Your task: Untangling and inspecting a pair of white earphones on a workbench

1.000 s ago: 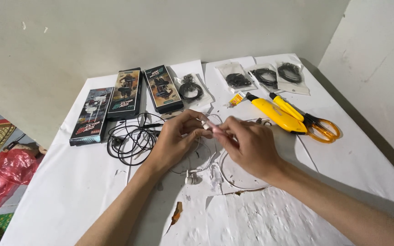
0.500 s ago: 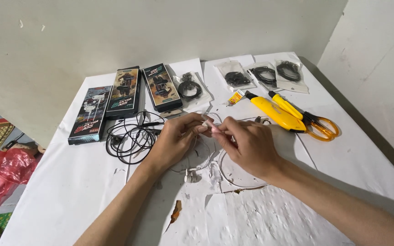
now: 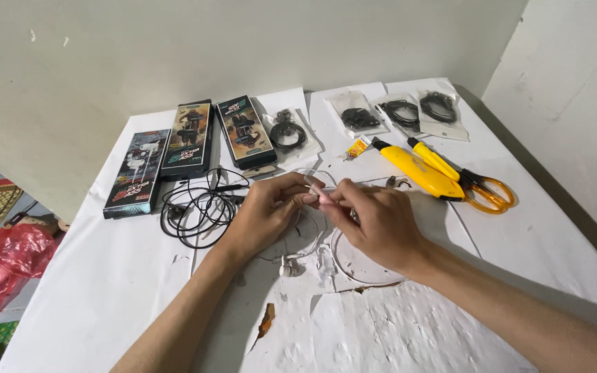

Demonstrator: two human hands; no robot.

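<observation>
1. Both hands meet over the middle of the white table (image 3: 91, 290): I see the left hand (image 3: 265, 215) and right hand (image 3: 374, 224) pinching, fingertip to fingertip, a small pale piece of the white earphone cable (image 3: 343, 266). Neither hand is open; each grips that cable.
2. Landmark: the hands. Beyond and left of them lie three printed earphone boxes (image 3: 191, 141) side by side; just left, touching the left wrist area, a tangle of black cable (image 3: 198, 207).
3. Beyond and right: yellow utility knife (image 3: 416, 169) and yellow-and-orange scissors (image 3: 475, 186), close together, untouched.
4. Farther beyond: four clear bags of coiled black earphones (image 3: 399, 112), still bagged.
5. Just under the hands: white cable loops and an earbud (image 3: 288, 266) on torn table covering; a brown scrap (image 3: 267, 321) nearer me.
6. Progress, my judgement: mid-way on one white set; cable out of its packing, fine finger work in hand; bagged sets and boxes remain.
7. Against half a second back: hands hold the same pinch in the same spot; nothing on the table has shifted.
</observation>
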